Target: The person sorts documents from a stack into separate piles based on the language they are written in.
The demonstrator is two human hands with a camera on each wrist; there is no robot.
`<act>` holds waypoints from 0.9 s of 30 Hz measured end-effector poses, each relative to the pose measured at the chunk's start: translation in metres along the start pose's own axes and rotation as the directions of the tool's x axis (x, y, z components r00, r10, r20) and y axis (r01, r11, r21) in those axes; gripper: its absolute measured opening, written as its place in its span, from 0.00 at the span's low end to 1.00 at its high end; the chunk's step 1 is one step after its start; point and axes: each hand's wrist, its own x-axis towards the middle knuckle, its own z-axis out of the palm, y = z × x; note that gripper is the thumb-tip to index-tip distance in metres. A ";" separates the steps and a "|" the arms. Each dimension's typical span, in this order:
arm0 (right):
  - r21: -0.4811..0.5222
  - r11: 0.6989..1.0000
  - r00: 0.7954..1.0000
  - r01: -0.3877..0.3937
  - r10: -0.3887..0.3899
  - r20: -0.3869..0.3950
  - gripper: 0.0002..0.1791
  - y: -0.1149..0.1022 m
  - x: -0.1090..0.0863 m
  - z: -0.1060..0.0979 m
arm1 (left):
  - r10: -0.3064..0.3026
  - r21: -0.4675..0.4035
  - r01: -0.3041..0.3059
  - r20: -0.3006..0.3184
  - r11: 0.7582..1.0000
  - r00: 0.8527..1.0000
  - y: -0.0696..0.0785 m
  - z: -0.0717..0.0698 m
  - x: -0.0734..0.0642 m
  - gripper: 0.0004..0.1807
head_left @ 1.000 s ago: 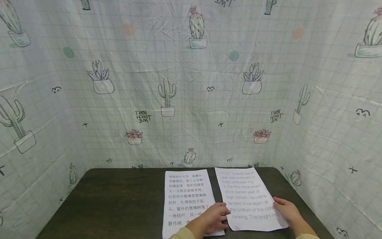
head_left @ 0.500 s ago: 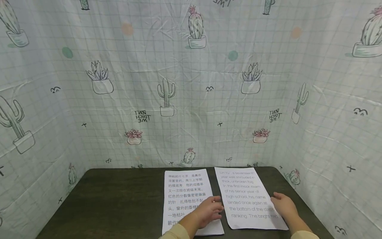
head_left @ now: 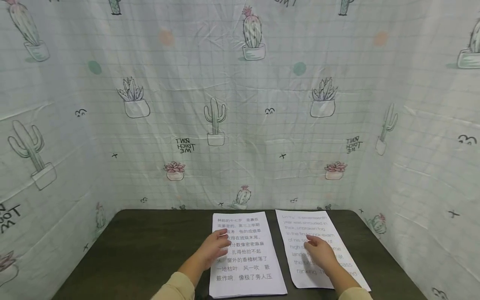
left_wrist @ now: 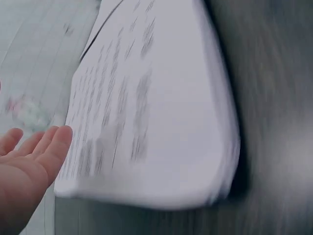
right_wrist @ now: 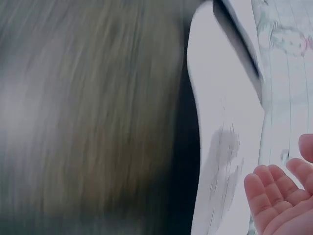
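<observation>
A stack of white paper printed in Chinese [head_left: 247,266] lies on the dark table. To its right is a sheet printed in English [head_left: 300,275], slightly slanted, with a narrow dark gap between the two. My left hand [head_left: 213,250] is over the Chinese stack's left edge, fingers relaxed and holding nothing; the left wrist view shows the same hand [left_wrist: 34,161] with fingers extended beside the page. My right hand [head_left: 321,253] hovers over the middle of the English sheet and hides some words. In the right wrist view its fingers [right_wrist: 269,191] are loosely bent around nothing.
The dark wooden table [head_left: 150,254] extends left of the papers and ends at a back edge. A white curtain [head_left: 240,158] with printed cacti and grid lines hangs behind and on both sides.
My left hand has moved left from the gap between the papers to the Chinese stack's left edge. My right hand has left the English sheet's right edge and moved left over it.
</observation>
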 end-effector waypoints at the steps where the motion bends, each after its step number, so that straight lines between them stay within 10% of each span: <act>1: 0.009 1.000 1.000 0.005 -0.005 0.006 0.28 -0.004 0.000 0.004 | 0.009 0.008 -0.009 -0.010 1.000 1.000 0.000 -0.007 -0.001 0.38; 11: 0.081 0.997 0.999 0.007 -0.010 0.040 0.26 -0.035 -0.007 0.036 | 0.029 0.072 -0.022 -0.098 0.997 0.995 -0.006 -0.048 -0.008 0.34; 27: 0.078 0.997 0.993 -0.029 0.019 0.119 0.25 -0.050 -0.023 0.067 | -0.118 0.142 0.148 -0.196 0.979 0.973 -0.024 -0.048 -0.009 0.32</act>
